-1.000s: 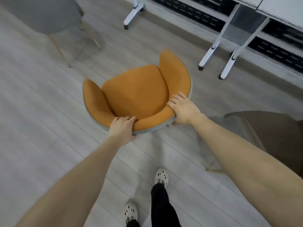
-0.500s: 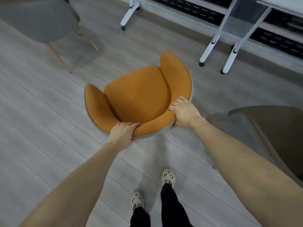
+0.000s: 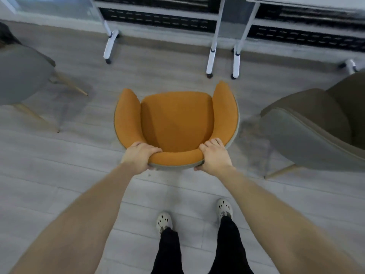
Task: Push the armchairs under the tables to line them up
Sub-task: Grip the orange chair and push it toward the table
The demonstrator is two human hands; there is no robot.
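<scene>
An orange armchair [image 3: 177, 119] with a grey outer shell stands on the floor in front of me, its open front facing the tables. My left hand [image 3: 139, 156] grips the left end of its backrest and my right hand [image 3: 214, 155] grips the right end. White table legs on castors [image 3: 210, 56] stand just beyond the chair, below the table edge [image 3: 296, 0] along the top of the view. The chair's seat lines up between the left leg [image 3: 109, 46] and the middle legs.
A grey chair with wooden legs [image 3: 23, 74] stands to the left and a brown armchair [image 3: 320, 123] close on the right. My feet in white shoes [image 3: 164, 222] are on the pale plank floor. A dark perforated panel [image 3: 158, 20] runs behind the table legs.
The orange armchair has turned from a slanted heading to face the tables squarely and sits closer to the table legs. Both hands have kept their hold on the backrest.
</scene>
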